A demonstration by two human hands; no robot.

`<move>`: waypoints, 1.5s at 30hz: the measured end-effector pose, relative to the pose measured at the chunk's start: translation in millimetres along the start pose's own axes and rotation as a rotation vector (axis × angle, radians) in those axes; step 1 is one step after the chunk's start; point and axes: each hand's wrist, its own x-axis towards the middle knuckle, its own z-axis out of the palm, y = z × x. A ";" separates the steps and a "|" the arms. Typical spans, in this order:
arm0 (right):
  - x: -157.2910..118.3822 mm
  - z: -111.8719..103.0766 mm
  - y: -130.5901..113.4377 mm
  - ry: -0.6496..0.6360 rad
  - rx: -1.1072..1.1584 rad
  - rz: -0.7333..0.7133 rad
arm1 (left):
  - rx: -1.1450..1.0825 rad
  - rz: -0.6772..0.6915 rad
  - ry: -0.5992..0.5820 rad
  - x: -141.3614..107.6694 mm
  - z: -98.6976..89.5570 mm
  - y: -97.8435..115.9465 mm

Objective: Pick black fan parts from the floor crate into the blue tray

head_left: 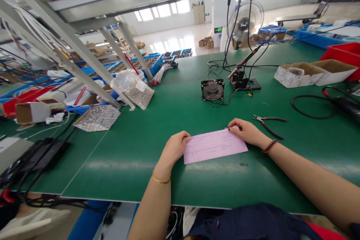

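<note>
A pink paper slip [213,147] with printed lines and handwriting is spread between my hands, just over the green bench top. My left hand [174,148] pinches its left edge, thumb on the near face. At the upper right corner, my right hand [246,132] grips the slip between thumb and fingers. Diagonal cutters [268,123] with dark, red-marked handles lie open to the right of my right hand. Beyond the slip stand a small black fan [213,90] and a soldering iron [247,60] in its stand [242,82].
Open cardboard boxes [299,75] and a red bin [345,58] stand at the right. A clear bag of small parts [137,89] and a parts box [97,117] sit at the left, by slanting metal posts. Black cables [227,33] hang from the overhead rail.
</note>
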 end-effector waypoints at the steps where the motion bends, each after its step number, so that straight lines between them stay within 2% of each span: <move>1: -0.4 -0.4 -1.0 -0.003 -0.006 0.000 | 0.002 -0.001 -0.003 0.1 0.2 -0.3; 11: -0.5 -3.3 -2.3 -0.046 -0.060 0.014 | 0.026 -0.028 -0.013 0.5 0.3 1.7; 18: -0.1 -4.8 -0.2 -0.029 -0.079 0.026 | 0.040 -0.043 -0.039 -0.1 -0.9 2.8; 25: 1.4 -9.4 -4.4 -0.004 -0.125 0.110 | 0.009 -0.010 -0.039 -3.6 -3.2 2.0; 31: 2.9 -11.9 -6.5 0.008 -0.118 0.159 | -0.012 -0.017 -0.119 -5.9 -8.2 1.9; 38: 5.1 -12.6 -4.9 0.090 -0.107 0.129 | -0.058 0.004 -0.085 -1.7 -8.2 -4.7; 45: 9.4 -16.0 -6.8 0.157 -0.081 0.226 | -0.030 -0.030 -0.085 -1.7 -9.9 -6.1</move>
